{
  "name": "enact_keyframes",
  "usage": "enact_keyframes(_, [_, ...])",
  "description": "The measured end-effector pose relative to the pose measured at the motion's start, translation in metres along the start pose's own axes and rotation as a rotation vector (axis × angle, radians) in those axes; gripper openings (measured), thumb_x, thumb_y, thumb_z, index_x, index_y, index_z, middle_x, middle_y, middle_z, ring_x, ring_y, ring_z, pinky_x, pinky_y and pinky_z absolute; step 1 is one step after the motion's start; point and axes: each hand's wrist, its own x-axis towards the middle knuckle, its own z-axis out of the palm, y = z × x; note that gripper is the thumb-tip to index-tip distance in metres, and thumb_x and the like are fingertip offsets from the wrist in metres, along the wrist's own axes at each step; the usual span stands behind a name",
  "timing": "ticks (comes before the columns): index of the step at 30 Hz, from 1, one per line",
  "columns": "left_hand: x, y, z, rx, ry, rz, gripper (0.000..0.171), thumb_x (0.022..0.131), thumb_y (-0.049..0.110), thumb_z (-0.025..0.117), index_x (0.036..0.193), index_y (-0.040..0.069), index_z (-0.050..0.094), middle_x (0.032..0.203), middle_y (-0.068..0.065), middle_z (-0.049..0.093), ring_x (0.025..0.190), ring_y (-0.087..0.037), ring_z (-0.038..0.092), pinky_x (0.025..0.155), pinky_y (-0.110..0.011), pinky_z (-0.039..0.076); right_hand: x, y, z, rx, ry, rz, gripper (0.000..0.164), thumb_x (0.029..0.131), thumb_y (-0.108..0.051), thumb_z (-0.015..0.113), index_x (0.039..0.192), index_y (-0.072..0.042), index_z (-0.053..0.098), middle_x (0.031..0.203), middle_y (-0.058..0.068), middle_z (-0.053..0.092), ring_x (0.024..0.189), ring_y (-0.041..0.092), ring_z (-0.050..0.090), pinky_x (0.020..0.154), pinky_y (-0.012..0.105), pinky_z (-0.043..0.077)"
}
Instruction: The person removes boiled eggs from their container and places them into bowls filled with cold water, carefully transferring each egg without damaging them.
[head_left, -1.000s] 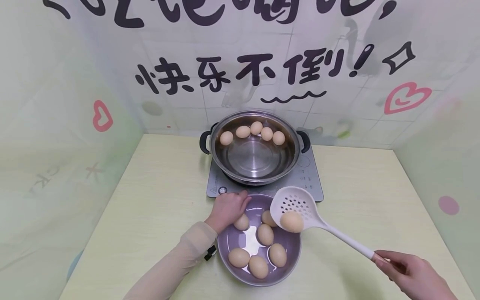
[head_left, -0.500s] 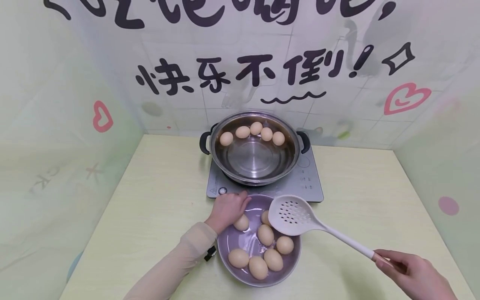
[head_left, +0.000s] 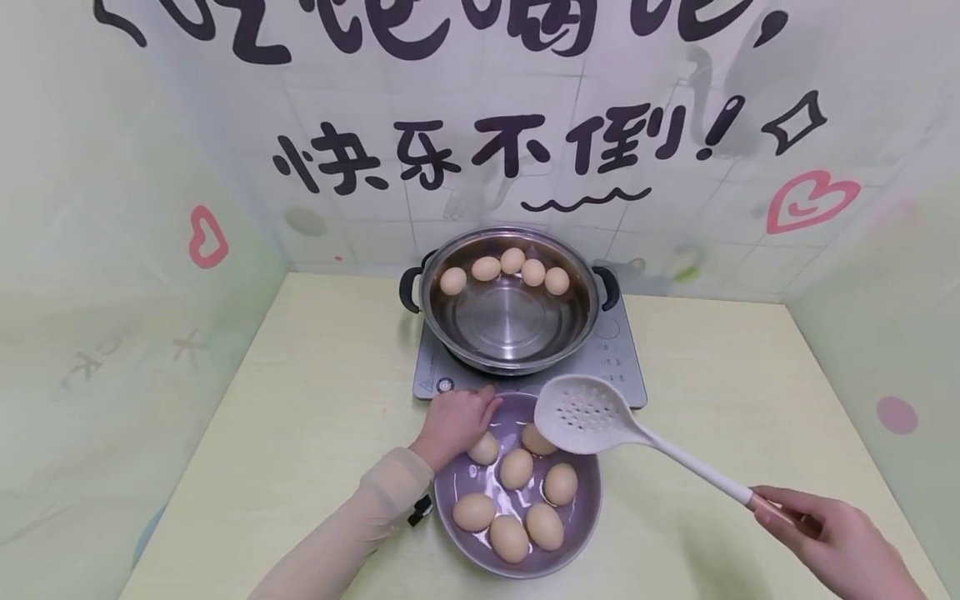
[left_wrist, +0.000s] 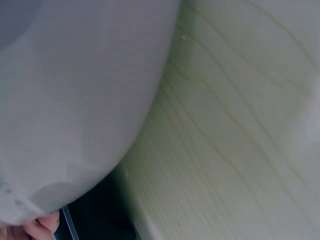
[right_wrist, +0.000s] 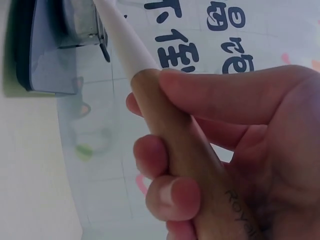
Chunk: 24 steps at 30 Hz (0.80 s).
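Note:
My right hand [head_left: 843, 537] grips the wooden handle of a white slotted spoon [head_left: 585, 414], fingers wrapped round it in the right wrist view [right_wrist: 170, 145]. The spoon's perforated head carries nothing and hangs over the upper right rim of a purple-grey bowl [head_left: 444, 508]. Several brown eggs lie in the bowl, among them a middle egg [head_left: 516, 469] and a front egg [head_left: 509, 538]. At the bowl's upper left rim, my left hand [head_left: 457, 423] holds on, partly covering one egg [head_left: 483, 450]. The left wrist view shows fingertips [left_wrist: 42, 226] under the bowl's outer wall [left_wrist: 90, 100].
Behind the bowl, a steel pot [head_left: 510, 358] with black side handles stands on a flat induction cooker [head_left: 611, 367]. Several eggs [head_left: 512, 261] sit along its far inside. Printed sheets [head_left: 525, 200] wall the wooden table [head_left: 322, 375] at the back and sides.
One second ago an egg lay on the spoon; it has dropped into the bowl. The eggs there have shifted. The spoon head dipped, then rose again. My left hand stays at the rim.

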Motion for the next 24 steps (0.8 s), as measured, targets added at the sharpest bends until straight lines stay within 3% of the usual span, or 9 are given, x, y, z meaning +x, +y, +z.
enact_keyframes(8, [-0.001, 0.000, -0.003, -0.011, -0.021, -0.019, 0.024, 0.090, 0.032, 0.052, 0.075, 0.014, 0.054, 0.054, -0.002, 0.058, 0.049, -0.022, 0.057, 0.040, -0.031, 0.038, 0.027, -0.032, -0.011, 0.147, 0.064, -0.052, 0.030, 0.090, -0.025, 0.058, 0.111, -0.005, 0.062, 0.057, -0.005, 0.043, 0.049, 0.008, 0.037, 0.044, 0.025, 0.029])
enact_keyframes(15, [-0.002, -0.001, -0.001, -0.018, -0.018, -0.023, 0.024, 0.091, 0.033, 0.051, 0.075, 0.014, 0.053, 0.054, -0.001, 0.057, 0.049, -0.022, 0.058, 0.041, -0.032, 0.038, 0.070, -0.072, -0.007, 0.101, 0.201, -0.202, 0.027, 0.089, -0.018, 0.059, 0.111, -0.002, 0.061, 0.056, -0.002, 0.042, 0.045, 0.005, 0.031, 0.042, 0.024, 0.028])
enact_keyframes(24, [-0.003, 0.000, 0.001, -0.016, 0.027, -0.007, 0.025, 0.090, 0.033, 0.053, 0.073, 0.015, 0.052, 0.052, -0.001, 0.056, 0.048, -0.023, 0.057, 0.039, -0.032, 0.036, 0.116, -0.111, 0.016, 0.034, 0.266, -0.246, 0.023, 0.086, -0.006, 0.056, 0.107, 0.005, 0.060, 0.059, 0.003, 0.043, 0.051, 0.014, 0.036, 0.048, 0.029, 0.031])
